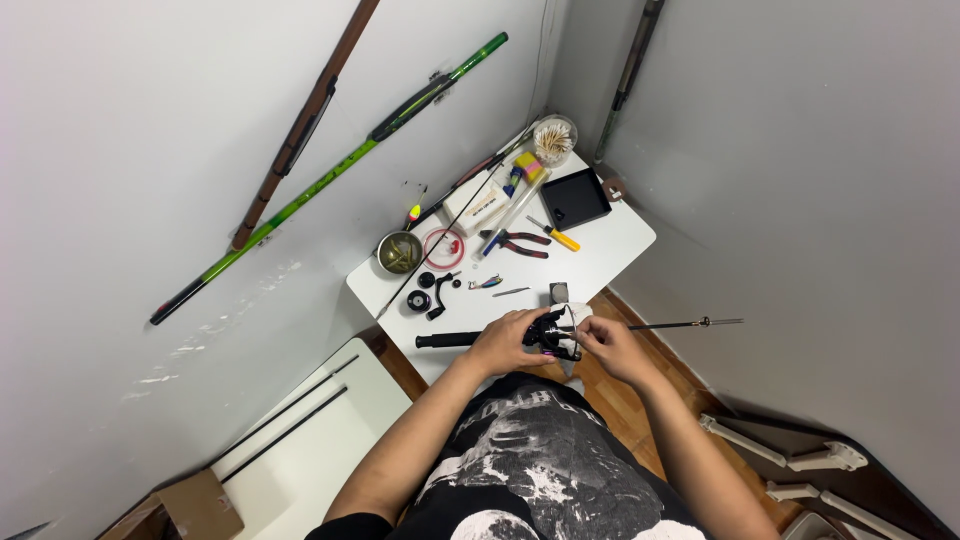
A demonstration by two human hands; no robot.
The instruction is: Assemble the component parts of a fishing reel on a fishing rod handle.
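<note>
1. The left hand (508,340) is clenched around a black rod (446,340) just behind its reel (551,337), holding both over the near edge of the white desk (610,255).
2. The rod's thick black handle sticks out to the left of that hand; its thin front part (668,324) runs right, past the desk edge and over the wooden floor (625,405).
3. The right hand (612,350) is at the reel's right side, fingertips pinched on a small part of it; what exactly they hold is too small to tell.
4. The reel is black with a touch of purple and sits between the two hands, touching both.
5. On the desk just beyond the hands lie loose black reel parts (432,292), a small lure (487,284) and a thin metal pin (511,292).
6. Farther back stand a metal bowl (399,252), a red ring (443,247), red-handled pliers (522,242) and a yellow-handled tool (556,236).
7. At the far end of the desk are a black tray (576,198), a round tub of wooden sticks (554,140), coloured blocks (527,166) and a white box (475,211).
8. A green rod (330,178) and a brown rod (303,125) lean on the left wall; another dark rod (628,75) stands in the corner.
9. Two thin black rods (285,428) lie on a lower white surface at left, next to a cardboard box (198,505).
10. Pale plastic pieces (790,460) lie on the floor at lower right.
</note>
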